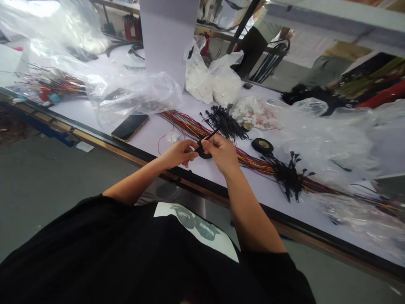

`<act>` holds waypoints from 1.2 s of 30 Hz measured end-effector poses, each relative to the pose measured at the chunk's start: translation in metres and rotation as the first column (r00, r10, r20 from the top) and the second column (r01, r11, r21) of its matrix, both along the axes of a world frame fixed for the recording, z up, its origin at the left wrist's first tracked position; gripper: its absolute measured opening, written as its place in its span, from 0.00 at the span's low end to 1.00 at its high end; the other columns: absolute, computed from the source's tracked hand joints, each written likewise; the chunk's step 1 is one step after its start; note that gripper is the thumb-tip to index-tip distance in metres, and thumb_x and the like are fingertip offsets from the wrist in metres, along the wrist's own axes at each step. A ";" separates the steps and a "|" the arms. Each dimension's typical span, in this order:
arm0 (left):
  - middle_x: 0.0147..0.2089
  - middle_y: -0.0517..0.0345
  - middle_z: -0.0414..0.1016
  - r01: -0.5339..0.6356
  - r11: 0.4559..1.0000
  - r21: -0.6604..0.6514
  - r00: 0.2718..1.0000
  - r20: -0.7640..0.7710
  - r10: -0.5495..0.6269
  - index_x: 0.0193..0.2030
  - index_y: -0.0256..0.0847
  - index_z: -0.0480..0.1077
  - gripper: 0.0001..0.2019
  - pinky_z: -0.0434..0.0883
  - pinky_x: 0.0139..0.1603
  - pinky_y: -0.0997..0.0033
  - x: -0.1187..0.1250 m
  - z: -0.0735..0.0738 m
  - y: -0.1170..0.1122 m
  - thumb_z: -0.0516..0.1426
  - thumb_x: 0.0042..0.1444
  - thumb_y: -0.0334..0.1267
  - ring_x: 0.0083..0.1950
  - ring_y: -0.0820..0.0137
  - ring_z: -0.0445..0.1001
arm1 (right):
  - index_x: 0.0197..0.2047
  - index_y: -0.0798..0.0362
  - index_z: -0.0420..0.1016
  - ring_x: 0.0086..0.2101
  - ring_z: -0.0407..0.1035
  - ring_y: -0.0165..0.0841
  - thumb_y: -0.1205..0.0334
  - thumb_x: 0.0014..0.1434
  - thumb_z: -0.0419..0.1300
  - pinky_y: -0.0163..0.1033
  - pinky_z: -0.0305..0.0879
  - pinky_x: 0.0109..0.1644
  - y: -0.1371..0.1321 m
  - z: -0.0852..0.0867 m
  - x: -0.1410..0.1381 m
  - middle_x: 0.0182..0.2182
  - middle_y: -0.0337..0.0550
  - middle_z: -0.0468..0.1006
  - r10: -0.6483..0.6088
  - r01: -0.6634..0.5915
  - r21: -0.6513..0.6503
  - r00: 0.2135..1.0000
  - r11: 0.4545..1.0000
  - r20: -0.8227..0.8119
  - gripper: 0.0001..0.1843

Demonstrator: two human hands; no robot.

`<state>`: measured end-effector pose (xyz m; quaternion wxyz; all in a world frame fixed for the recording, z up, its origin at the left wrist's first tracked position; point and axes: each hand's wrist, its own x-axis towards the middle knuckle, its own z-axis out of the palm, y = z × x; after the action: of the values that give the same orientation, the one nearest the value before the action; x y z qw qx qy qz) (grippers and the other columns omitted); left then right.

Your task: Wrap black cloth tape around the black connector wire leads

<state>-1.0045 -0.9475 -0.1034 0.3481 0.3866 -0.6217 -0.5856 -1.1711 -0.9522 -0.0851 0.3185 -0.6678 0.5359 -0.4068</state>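
Note:
Both of my hands meet over the front of the white workbench [148, 145]. My left hand [181, 154] is closed, thumb and fingers pinching one side of a short black cable [205, 155]. From the other side, my right hand [222, 153] grips the same cable, and a black end sticks up past its fingers. Its exact shape is partly hidden by the fingers. Right behind the hands runs a long bundle of red, yellow and black wires [185, 126]. A pile of black connector leads [223, 120] lies just beyond it.
A roll of black tape [262, 145] and more black connector leads [288, 173] lie to the right. A phone [130, 127] rests at left. Clear plastic bags [136, 95] and bags of white parts [211, 80] stand behind. Another person [253, 46] is beyond the bench.

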 end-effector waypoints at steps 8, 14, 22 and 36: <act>0.25 0.58 0.69 -0.102 0.842 -0.529 0.744 0.521 0.417 0.29 0.38 0.67 0.03 0.61 0.31 0.72 -0.015 0.000 0.014 0.55 0.53 0.32 0.28 0.70 0.69 | 0.18 0.49 0.58 0.14 0.54 0.24 0.50 0.49 0.60 0.33 0.53 0.21 0.020 -0.018 0.018 0.11 0.28 0.60 -0.293 0.289 0.051 0.927 0.956 0.235 0.18; 0.32 0.46 0.75 0.096 0.846 -0.524 0.612 0.702 0.365 0.39 0.34 0.70 0.10 0.65 0.34 0.71 -0.033 -0.007 0.018 0.48 0.60 0.34 0.33 0.65 0.74 | 0.18 0.48 0.54 0.16 0.52 0.24 0.50 0.49 0.59 0.33 0.52 0.22 0.029 -0.032 0.014 0.12 0.28 0.58 -0.449 0.458 0.052 0.835 0.888 0.317 0.19; 0.43 0.39 0.77 0.260 0.837 -0.481 0.612 0.753 0.243 0.58 0.31 0.60 0.20 0.71 0.41 0.67 -0.053 -0.018 0.018 0.47 0.59 0.26 0.43 0.60 0.78 | 0.16 0.48 0.54 0.15 0.51 0.24 0.51 0.48 0.59 0.34 0.50 0.21 0.039 -0.043 -0.001 0.11 0.27 0.56 -0.533 0.533 0.121 0.747 0.837 0.396 0.20; 0.39 0.51 0.80 0.201 0.859 -0.471 0.775 0.613 0.155 0.46 0.36 0.73 0.14 0.70 0.39 0.72 -0.046 -0.017 0.001 0.50 0.56 0.31 0.34 0.69 0.76 | 0.13 0.50 0.52 0.11 0.48 0.20 0.60 0.41 0.62 0.29 0.45 0.15 0.052 -0.016 -0.085 0.07 0.25 0.54 -0.621 0.665 0.118 0.598 0.737 0.506 0.20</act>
<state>-1.0505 -0.9469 -0.1207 0.2014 0.4452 -0.8391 -0.2391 -1.2562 -0.9000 -0.1011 0.2531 -0.3081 0.6170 -0.6784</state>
